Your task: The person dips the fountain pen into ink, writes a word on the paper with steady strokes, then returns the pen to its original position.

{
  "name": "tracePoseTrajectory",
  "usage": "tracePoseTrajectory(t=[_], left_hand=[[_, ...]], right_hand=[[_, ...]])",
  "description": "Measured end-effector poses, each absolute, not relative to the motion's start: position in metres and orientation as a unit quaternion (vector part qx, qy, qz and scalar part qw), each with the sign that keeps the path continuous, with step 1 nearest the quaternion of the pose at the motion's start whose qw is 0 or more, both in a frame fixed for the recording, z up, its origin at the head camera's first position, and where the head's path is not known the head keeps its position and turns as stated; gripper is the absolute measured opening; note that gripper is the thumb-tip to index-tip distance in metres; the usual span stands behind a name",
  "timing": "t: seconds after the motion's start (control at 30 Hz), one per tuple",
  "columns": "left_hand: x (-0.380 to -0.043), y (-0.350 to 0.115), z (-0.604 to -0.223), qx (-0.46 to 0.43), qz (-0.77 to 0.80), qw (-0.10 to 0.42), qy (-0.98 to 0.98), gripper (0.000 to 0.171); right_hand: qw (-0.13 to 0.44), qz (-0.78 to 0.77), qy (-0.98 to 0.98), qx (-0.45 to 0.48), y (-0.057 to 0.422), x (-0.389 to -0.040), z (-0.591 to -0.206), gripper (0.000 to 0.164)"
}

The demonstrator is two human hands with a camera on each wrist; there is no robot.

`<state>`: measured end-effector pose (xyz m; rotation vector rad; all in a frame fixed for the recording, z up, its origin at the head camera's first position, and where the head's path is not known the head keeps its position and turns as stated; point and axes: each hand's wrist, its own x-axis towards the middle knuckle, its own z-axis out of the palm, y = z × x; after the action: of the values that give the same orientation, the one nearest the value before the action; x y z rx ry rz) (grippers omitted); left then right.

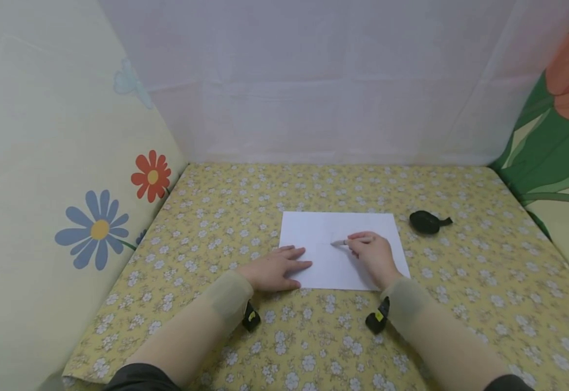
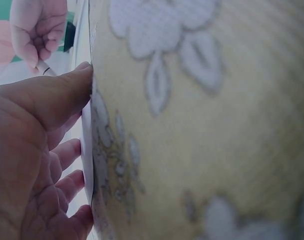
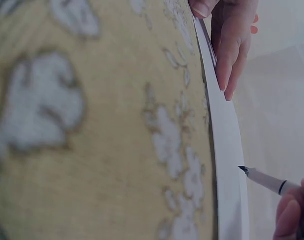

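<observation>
A white sheet of paper (image 1: 309, 228) lies flat on a yellow floral tablecloth. My left hand (image 1: 277, 269) rests on its lower left part with fingers spread; in the left wrist view the left thumb (image 2: 67, 95) lies at the paper's near edge. Over the right half, my right hand (image 1: 374, 258) pinches a slim white pen (image 3: 264, 178) with a dark pointed tip and a dark ring on its barrel. The pen slants leftward, its tip at or just above the paper near the middle. Faint marks seem to show near the tip, too pale to make out.
A black rounded object with a short tab (image 1: 425, 222) lies right of the paper; its kind is unclear. The floral tablecloth (image 1: 235, 201) covers the table up to a pale cloth backdrop (image 1: 343, 108). Printed flower panels stand at both sides. Small black devices are strapped to both wrists.
</observation>
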<state>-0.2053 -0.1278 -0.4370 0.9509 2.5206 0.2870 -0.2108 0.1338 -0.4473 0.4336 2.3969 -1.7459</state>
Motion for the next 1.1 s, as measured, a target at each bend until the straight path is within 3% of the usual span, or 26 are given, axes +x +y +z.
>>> tracePoseTrajectory(t=[1.1], left_hand=[[-0.209,-0.129,-0.442,0.341,0.1,0.217,0.909,0.057]], right_hand=[[0.093,-0.576,0.808,0.086,0.127,-0.185,-0.449,0.017]])
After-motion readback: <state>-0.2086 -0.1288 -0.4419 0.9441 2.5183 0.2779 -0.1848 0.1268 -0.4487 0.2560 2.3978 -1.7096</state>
